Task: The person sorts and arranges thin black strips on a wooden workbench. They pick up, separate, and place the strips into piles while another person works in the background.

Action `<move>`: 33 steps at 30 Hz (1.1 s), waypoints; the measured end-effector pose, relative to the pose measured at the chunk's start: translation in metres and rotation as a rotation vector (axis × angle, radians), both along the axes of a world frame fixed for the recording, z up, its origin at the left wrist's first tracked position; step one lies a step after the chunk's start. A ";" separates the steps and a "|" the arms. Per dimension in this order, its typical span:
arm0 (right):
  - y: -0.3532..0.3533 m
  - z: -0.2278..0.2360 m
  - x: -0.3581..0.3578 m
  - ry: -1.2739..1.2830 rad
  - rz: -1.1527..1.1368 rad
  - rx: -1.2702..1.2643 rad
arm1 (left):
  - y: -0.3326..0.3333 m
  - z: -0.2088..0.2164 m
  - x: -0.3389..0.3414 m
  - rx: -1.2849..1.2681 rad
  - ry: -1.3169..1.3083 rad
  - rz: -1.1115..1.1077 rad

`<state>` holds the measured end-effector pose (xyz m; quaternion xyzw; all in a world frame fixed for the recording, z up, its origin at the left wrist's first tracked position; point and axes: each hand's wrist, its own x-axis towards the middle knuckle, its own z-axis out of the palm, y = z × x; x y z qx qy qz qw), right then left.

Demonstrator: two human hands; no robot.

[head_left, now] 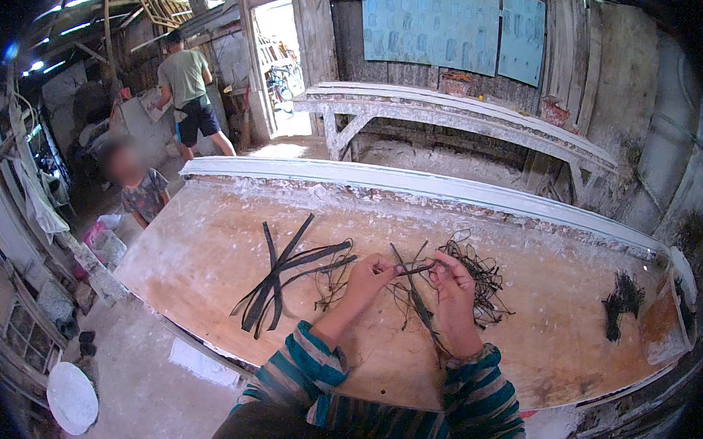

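Observation:
Over the wooden table point(343, 356), my left hand point(370, 275) and my right hand point(452, 282) face each other with fingertips pinched. A thin dark strip point(415, 269) stretches between them, with one end in each hand. Below it lies another narrow black strip point(420, 304), slanting toward my right wrist. Just beyond my right hand spreads a tangle of thin dark strands point(488, 288). Some loose strands also lie around my left hand. Further left, several flat black strips point(265, 287) cross one another on the wood.
A black clump of fibres point(623, 304) lies at the table's right end, near an upright board point(667, 319). A raised white ledge point(417, 193) runs along the far edge. One person point(145, 195) is at the left corner; another point(186, 89) stands further back. A white basin point(72, 398) sits lower left.

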<state>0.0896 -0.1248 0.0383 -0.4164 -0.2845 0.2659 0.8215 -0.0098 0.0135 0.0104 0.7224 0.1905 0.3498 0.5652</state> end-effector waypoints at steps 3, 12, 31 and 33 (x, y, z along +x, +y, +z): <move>-0.004 0.005 -0.001 -0.049 0.100 0.011 | 0.003 0.000 -0.001 0.008 0.062 0.016; -0.007 -0.006 0.009 -0.017 0.315 0.044 | 0.010 -0.012 0.002 -0.038 -0.053 -0.073; -0.006 0.001 0.003 0.071 0.411 0.009 | 0.007 -0.016 0.003 0.025 0.036 -0.142; -0.004 -0.007 0.008 0.009 0.404 0.019 | 0.006 -0.016 0.004 0.006 0.051 -0.158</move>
